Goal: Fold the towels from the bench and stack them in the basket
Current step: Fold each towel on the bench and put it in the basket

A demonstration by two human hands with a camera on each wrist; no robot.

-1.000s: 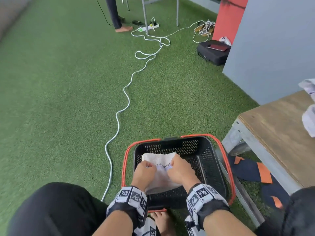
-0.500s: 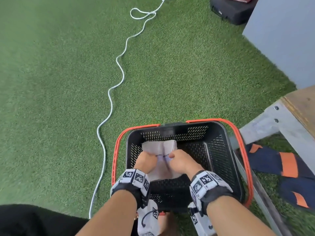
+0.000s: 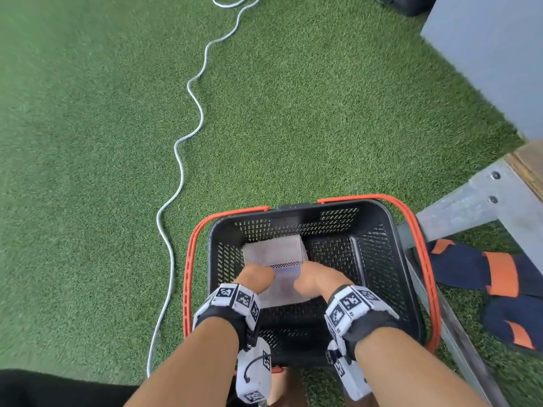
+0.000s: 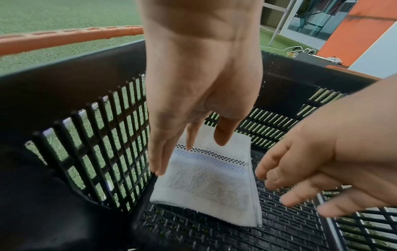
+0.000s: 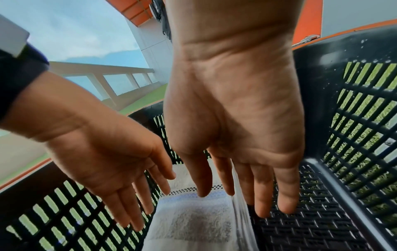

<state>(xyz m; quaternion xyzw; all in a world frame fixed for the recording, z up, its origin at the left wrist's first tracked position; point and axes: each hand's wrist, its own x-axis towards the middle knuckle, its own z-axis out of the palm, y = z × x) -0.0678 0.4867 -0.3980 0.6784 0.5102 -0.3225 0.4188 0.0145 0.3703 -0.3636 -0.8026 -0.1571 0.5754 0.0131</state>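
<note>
A folded white towel [image 3: 274,258] with a checkered stripe lies flat on the floor of the black basket [image 3: 376,259], against its left wall. My left hand [image 3: 257,279] hangs over the towel's left edge, fingers straight and pointing down, holding nothing [image 4: 189,146]. My right hand [image 3: 311,282] hovers at the towel's right edge with its fingers straight and slightly spread [image 5: 242,195]. In the right wrist view the towel [image 5: 193,220] lies just under both sets of fingertips. Whether any fingertip touches the cloth I cannot tell. The right half of the basket holds nothing.
The basket has orange handles [image 3: 188,265] and stands on green artificial turf. A white cable [image 3: 176,148] snakes along the left. The wooden bench [image 3: 529,160] on a metal frame [image 3: 482,201] is at the right, with navy and orange cloth [image 3: 499,274] beneath it. A grey wall [image 3: 484,54] rises beyond.
Both hands have let go of the towel and straightened their fingers. The towel now lies flat in the basket. The head view has tilted further down.
</note>
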